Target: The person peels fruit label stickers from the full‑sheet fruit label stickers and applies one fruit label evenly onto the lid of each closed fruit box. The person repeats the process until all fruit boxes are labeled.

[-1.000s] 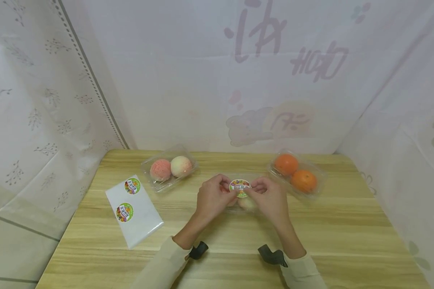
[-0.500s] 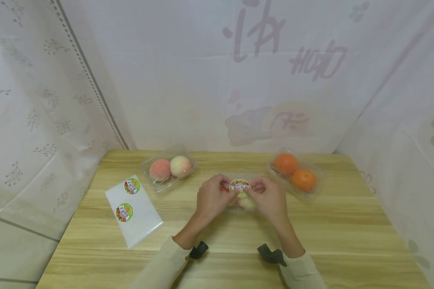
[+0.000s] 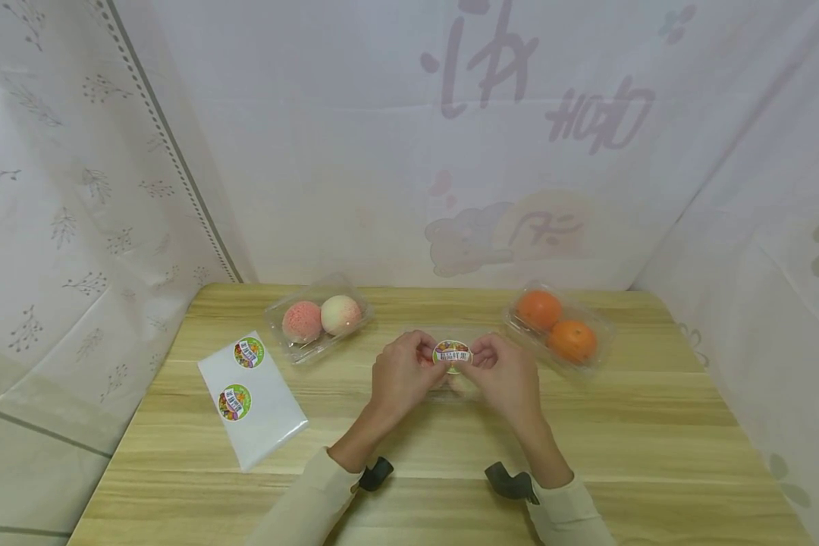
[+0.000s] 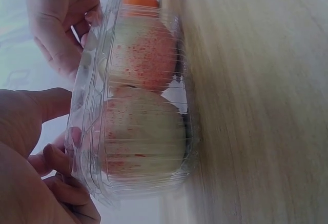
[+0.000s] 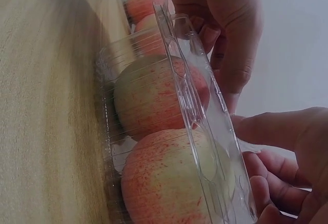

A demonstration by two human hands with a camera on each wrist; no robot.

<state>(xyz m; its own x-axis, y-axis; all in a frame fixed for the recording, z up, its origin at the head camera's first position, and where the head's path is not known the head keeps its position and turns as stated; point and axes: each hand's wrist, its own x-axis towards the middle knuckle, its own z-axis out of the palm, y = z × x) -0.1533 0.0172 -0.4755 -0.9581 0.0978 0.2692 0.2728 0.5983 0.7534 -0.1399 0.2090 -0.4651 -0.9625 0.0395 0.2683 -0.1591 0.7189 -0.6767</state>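
Note:
Over the middle of the table, my left hand (image 3: 404, 371) and right hand (image 3: 508, 375) pinch a round fruit-label sticker (image 3: 453, 353) from both sides, thumbs on its lower part. Directly beneath is a clear plastic clamshell box (image 4: 95, 106) with two peaches, the nearer one (image 4: 143, 131) pale with red flecks. The right wrist view shows the same peaches (image 5: 166, 178) through the box's side, and the fingers right at its lid. Most of the box is hidden by my hands in the head view.
At the left lies a white backing sheet (image 3: 266, 425) bearing two more round stickers (image 3: 235, 402). Behind it stands a clear box (image 3: 314, 353) with two peaches (image 3: 302, 321). A third box (image 3: 604, 334) with two oranges (image 3: 572, 341) stands back right, near the curtain (image 3: 355, 189).
The sticker has tipped slightly between my fingers, and my thumbs now cover more of its lower part. My hands stay in nearly the same place; boxes and sheet have not moved.

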